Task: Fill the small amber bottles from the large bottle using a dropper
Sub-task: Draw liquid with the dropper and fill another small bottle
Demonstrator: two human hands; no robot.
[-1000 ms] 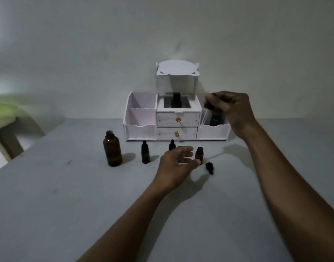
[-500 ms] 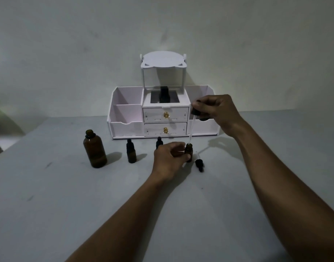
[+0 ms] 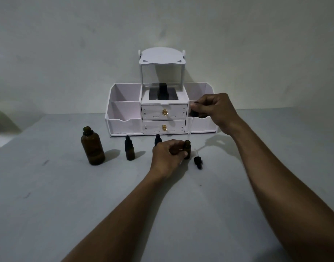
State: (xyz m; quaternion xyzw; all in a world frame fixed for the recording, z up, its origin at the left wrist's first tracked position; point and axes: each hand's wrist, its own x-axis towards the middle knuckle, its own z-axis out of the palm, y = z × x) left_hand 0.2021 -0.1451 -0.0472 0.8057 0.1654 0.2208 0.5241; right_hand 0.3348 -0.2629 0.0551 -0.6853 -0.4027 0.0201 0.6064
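Left hand grips the open small amber bottle. Right hand, at its 1 o'clock, pinches the dropper, tube reaching down to the bottle's mouth. Large bottle stands well off at 9 o'clock.

no text, number or brand can be read. the large bottle and the white organizer show only unmarked faces.

A white desk organizer stands at the far edge of a grey worktop, backed against a plain pale wall. Two stacked drawers with gold knobs fill its centre, open compartments flank them, and a raised rounded shelf tops the unit, a dark item beneath it.
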